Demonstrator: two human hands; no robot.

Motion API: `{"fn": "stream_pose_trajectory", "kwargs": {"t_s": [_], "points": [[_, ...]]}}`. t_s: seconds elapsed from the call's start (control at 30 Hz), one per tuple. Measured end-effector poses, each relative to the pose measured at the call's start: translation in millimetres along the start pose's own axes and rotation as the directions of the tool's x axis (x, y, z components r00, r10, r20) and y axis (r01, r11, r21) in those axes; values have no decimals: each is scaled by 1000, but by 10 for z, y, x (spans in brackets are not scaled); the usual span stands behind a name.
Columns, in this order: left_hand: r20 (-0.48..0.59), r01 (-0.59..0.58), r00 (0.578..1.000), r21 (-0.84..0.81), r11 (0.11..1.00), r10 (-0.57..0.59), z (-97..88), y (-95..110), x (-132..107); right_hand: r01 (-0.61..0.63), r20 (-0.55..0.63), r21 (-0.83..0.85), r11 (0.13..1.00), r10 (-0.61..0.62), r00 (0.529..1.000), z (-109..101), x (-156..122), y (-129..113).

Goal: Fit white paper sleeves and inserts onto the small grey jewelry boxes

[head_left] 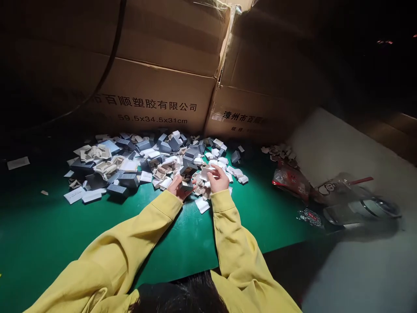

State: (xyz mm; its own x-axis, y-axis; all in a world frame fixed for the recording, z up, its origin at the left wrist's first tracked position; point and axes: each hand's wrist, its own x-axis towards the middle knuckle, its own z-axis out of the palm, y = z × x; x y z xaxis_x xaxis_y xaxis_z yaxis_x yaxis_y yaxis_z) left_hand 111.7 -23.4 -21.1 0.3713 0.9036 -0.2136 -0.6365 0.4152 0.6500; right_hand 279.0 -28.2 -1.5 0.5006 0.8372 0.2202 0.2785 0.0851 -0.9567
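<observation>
My left hand (177, 188) is closed around a small dark box (188, 172), whose inside shows brown and dark. Just to its right, my right hand (219, 178) pinches a small white folded card piece (206, 172) between thumb and fingers. Both hands are at the near side of a heap of small dark blue-grey boxes (129, 179), mixed with white and beige folded card pieces (103, 167). A loose white piece (202, 205) lies on the green table below the right hand.
Large cardboard cartons (156, 91) stand behind the heap on the green table (169, 243). At the right are a red-printed plastic bag (291, 180), a clear bottle lying on its side (365, 209) and a slanted white panel (321, 134). A dark cable (114, 48) hangs at upper left.
</observation>
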Motion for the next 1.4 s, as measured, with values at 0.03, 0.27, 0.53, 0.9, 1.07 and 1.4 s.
{"fn": "stream_pose_trajectory", "kwargs": {"t_s": [0.03, 0.27, 0.53, 0.9, 1.07, 1.4], "points": [[-4, 12, 1000, -18, 1000, -12, 9, 3, -11, -9, -1, 17, 1000, 9, 1000, 1, 5, -6], [-4, 89, 996, -66, 994, -89, -4, 22, 5, -105, 27, 252, 962, 101, 994, 31, -3, -83], [-5, 158, 987, -119, 980, -159, -91, 35, 117, -96, 191, 322, 942, 34, 981, 13, -62, -239], [50, 88, 995, -25, 996, -87, 40, 58, -22, -67, 312, 169, 983, 11, 950, 126, -157, -99], [88, 95, 992, -15, 995, -94, 22, 46, -14, -126, 327, 187, 974, 59, 943, 144, -162, -120], [102, 107, 990, -78, 991, -99, 61, 39, -41, -44, 328, 121, 992, 2, 945, 148, -193, -132]]}}
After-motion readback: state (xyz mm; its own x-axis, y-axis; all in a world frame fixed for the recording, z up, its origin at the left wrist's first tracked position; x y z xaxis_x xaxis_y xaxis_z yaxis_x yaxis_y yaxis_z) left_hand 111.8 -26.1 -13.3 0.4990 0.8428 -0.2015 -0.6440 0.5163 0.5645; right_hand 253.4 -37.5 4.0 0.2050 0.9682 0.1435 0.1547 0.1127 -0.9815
